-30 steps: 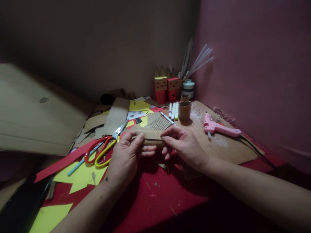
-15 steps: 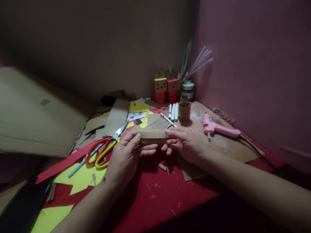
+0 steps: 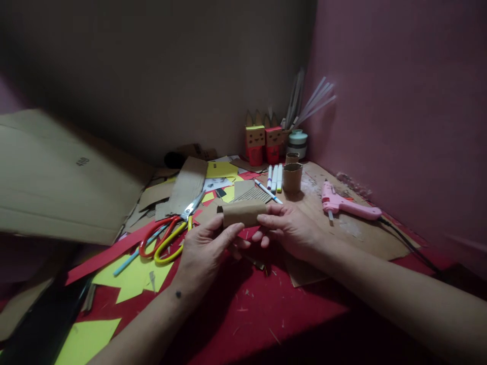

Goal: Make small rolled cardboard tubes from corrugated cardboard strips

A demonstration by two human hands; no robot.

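Observation:
Between my two hands is a small brown cardboard tube (image 3: pixel 245 214), held sideways above the red tabletop. My left hand (image 3: pixel 207 246) grips its left end, thumb along the near lower side. My right hand (image 3: pixel 287 225) pinches the right end between thumb and forefinger, the other fingers curled below. The tube's left end shows a dark opening. Just left of my left hand lie scissors (image 3: pixel 173 238) with one red and one yellow handle. Beyond the tube is a piece of corrugated cardboard (image 3: pixel 249 191) with a marker (image 3: pixel 268 191) across it.
A pink glue gun (image 3: pixel 348 203) with a cord rests on a cardboard sheet (image 3: pixel 361 235) at right. Behind stand a cardboard cup (image 3: pixel 292 178), several markers (image 3: pixel 274 177), two face-decorated figures (image 3: pixel 254 144) and a jar (image 3: pixel 297 144). Left are paper scraps (image 3: pixel 131 276) and a large carton (image 3: pixel 68 177).
The cardboard piece has been turned in my fingers, and its rounded side and open left end now show. My left thumb has shifted right along it. The view has moved slightly.

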